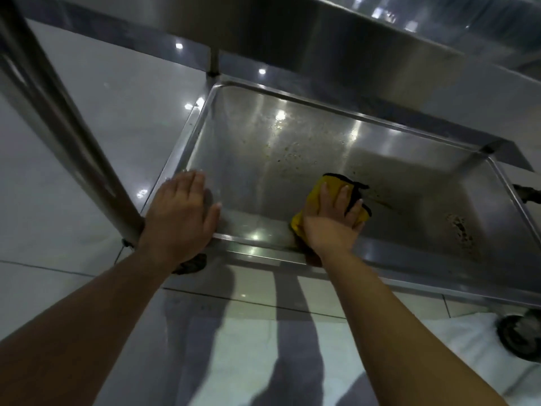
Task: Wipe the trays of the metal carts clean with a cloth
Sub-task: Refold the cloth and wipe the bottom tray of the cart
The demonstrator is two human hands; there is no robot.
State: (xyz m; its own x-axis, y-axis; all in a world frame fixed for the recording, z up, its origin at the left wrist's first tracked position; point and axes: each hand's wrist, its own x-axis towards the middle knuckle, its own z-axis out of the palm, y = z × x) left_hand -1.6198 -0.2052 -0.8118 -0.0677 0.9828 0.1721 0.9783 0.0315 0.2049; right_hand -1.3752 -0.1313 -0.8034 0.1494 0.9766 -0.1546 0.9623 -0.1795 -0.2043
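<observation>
Glossy floor (102, 118) below; our right hand (333, 218) presses cloth (328, 186) flat, left hand (178, 212) flat on tray (292, 136) rim; overlap strokes toward grime (459, 230) rightward.

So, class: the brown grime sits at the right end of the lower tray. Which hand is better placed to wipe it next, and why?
Right. The right hand already presses the yellow cloth nearer the grime, while the left hand rests flat on the lower tray at its left rim.

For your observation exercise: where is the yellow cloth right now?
In the head view, the yellow cloth lies inside the lower tray, near its front rim, pressed flat under the right hand.
</observation>
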